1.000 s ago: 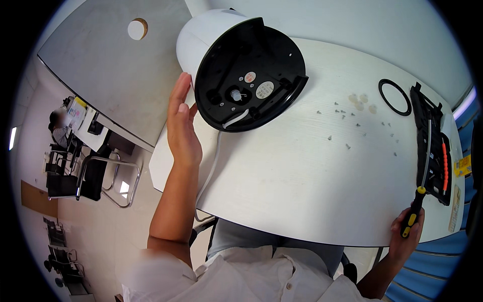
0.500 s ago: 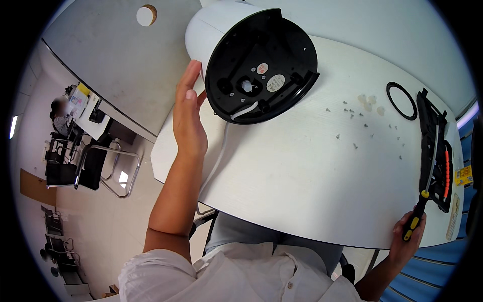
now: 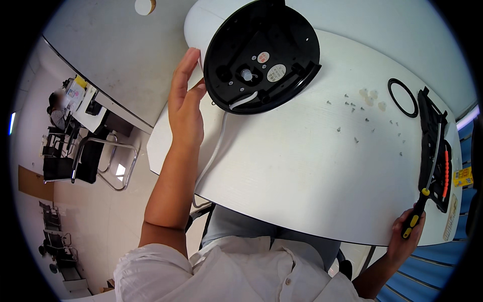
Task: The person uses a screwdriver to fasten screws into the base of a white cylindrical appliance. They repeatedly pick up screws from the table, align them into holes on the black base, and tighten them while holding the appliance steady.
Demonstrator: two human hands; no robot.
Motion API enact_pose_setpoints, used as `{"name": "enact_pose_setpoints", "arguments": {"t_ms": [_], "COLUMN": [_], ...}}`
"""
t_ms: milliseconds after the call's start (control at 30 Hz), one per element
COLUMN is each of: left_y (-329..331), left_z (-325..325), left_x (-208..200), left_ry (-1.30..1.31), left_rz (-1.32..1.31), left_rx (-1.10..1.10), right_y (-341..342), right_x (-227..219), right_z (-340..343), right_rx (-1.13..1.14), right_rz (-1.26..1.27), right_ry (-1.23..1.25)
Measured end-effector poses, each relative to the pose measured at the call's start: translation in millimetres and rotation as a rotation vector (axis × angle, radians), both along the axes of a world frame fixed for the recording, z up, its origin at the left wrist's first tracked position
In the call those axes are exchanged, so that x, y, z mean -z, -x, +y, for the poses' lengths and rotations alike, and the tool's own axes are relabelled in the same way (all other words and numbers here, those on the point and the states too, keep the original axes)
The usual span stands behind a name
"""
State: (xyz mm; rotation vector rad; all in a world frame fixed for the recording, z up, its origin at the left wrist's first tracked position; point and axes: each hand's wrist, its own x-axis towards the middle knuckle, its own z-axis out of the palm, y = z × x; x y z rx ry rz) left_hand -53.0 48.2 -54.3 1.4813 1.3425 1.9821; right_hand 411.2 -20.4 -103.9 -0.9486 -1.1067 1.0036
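Observation:
A white appliance (image 3: 201,22) lies tipped on the table with its round black base (image 3: 282,43) facing me. Screw holes, two round labels and a white cable end show on the base. My left hand (image 3: 187,100) is upright at the base's left rim, fingers stretched out and thumb toward the edge; whether it touches is hard to tell. At the table's right front edge, my right hand (image 3: 405,236) grips a long screwdriver (image 3: 414,220) by its black and yellow handle, the shaft pointing away from me over a black tool case (image 3: 427,136).
Several small screws (image 3: 367,120) lie scattered right of the base, beside pale round pads (image 3: 372,95) and a black ring (image 3: 402,98). A white cable (image 3: 214,153) runs off the table's front left edge. A yellow box (image 3: 463,176) sits at the far right. A person sits far left.
The view has shifted slightly, so the base sits a little higher in the picture. Both hands keep about the same place relative to the base and the screwdriver.

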Motion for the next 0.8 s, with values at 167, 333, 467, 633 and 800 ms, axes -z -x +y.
{"name": "enact_pose_setpoints", "arguments": {"t_ms": [167, 333, 467, 633, 800], "left_y": [-4.0, -4.1, -1.9, 1.7, -7.0], "left_z": [0.2, 1.2, 0.1, -0.6, 1.3], "left_x": [-2.9, -3.8, -3.3, -2.3, -3.9], "left_ry": [-0.009, 0.007, 0.005, 0.002, 0.002], "left_rz": [-0.003, -0.01, 0.003, 0.028, 0.003], "left_rx": [-0.033, -0.037, -0.027, -0.015, -0.052], "right_y": [-2.3, -1.6, -1.8, -0.7, -2.4], "right_x": [1.4, 1.3, 1.3, 0.0, 0.6], "right_z": [1.0, -0.8, -0.2, -1.0, -2.1], "right_rx": [-0.017, 0.003, -0.006, -0.006, 0.006], "right_rz": [-0.003, 0.015, 0.027, 0.018, 0.025], "right_ry": [0.004, 0.02, 0.023, 0.019, 0.032]}}
